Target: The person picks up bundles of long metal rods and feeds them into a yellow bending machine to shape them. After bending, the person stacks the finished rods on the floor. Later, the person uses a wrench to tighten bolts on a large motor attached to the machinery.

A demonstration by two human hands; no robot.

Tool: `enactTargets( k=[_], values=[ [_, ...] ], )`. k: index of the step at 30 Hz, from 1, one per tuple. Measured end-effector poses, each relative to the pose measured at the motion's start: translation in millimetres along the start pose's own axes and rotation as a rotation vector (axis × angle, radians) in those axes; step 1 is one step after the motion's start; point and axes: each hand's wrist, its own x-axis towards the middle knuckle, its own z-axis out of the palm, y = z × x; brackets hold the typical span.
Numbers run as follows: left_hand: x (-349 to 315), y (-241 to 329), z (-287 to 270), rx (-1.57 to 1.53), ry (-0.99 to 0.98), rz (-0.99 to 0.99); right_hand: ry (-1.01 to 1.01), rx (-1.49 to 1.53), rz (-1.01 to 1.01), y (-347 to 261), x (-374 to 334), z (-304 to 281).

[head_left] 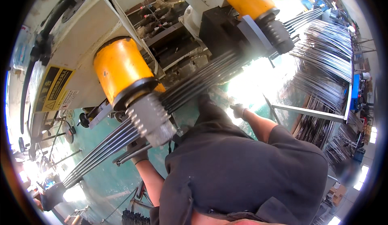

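Several long metal rods [106,149] run in a bundle from the lower left to the upper right, passing under two yellow cylinders with ridged metal ends: the nearer cylinder [123,65] and the farther cylinder [251,0]. My left hand [139,153], dark as if gloved, is beside the rods and a short metal bar [133,154]. The bar partly covers it, so its fingers are hidden. Away from the rods, at my right side, my right hand [238,111] hangs with its fingers curled in and nothing visible in them. Bright glare lies right behind it.
A large pale machine body [81,35] with a yellow warning label [54,88] stands ahead on the left. To the right, a metal rack [311,112] carries many thin rods [327,59]. Under me is a green floor [103,180]. A dark-gloved hand [52,194], perhaps a co-worker's, is at the rods' far-left end.
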Motion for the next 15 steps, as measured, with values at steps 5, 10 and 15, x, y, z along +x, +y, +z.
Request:
enactTargets(
  k=[5, 10, 15],
  values=[
    [4.3, 89.7, -20.8, -0.824, 0.107, -0.278, 0.127, 0.254, 0.044, 42.9, -33.4, 5.1],
    [-13.7, 78.6, -47.7, -1.607, 0.045, -0.664, 0.162, 0.533, -0.119, 11.4, -63.6, 25.3],
    [-13.9, 70.0, -82.1, -1.618, 0.159, -0.473, 0.125, 0.749, -0.483, -100.1, -138.0, 41.8]
  ],
)
